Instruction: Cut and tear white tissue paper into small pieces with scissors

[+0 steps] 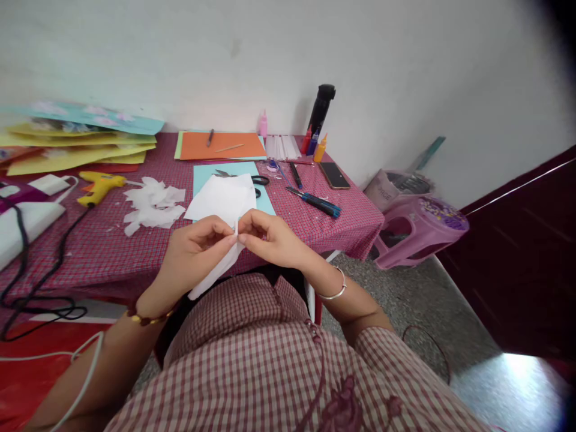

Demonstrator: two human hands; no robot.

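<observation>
My left hand (197,243) and my right hand (270,238) meet at the table's front edge, thumbs and forefingers pinched together. Between those fingertips is a thin white paper strip (215,277), its long end hanging down over my lap. Just beyond my hands lies a white paper sheet (225,197) on a light blue sheet (203,175). Scissors (260,180) are partly under the white sheet, their black handles sticking out to the right. To the left of my hands is a heap of white paper scraps (155,207).
A yellow glue gun (101,187) with a black cord lies left. A blue utility knife (317,203), phone (334,176), black pen (296,175) and paint bottles (321,149) are right. Behind stand orange paper (198,146) and a black flask (320,108). A pink stool (405,231) stands beside the table.
</observation>
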